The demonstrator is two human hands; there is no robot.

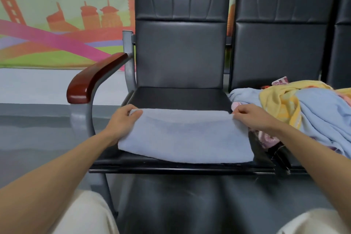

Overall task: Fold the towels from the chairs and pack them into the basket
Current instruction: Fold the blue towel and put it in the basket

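From the head view, a pale blue towel [185, 136] lies flat across the front of the black chair seat [180, 97], doubled over into a wide band with its far edge lined up neatly. The left hand [121, 121] pinches the far left corner of that band and the right hand [252, 118] pinches the far right corner, so the two hands sit well apart, one at each end, each with fingers curled on the cloth. I judge this towel to be partway through its folding, with at least one more fold wanted before it is basket-sized. On the neighbouring seat a loose heap of towels [319, 119] waits unfolded: a yellow one [281, 100] over blue, with a pink one [266, 137] poking out beside the right wrist. No basket shows here, so nothing can be counted as packed; most of the job looks to lie ahead
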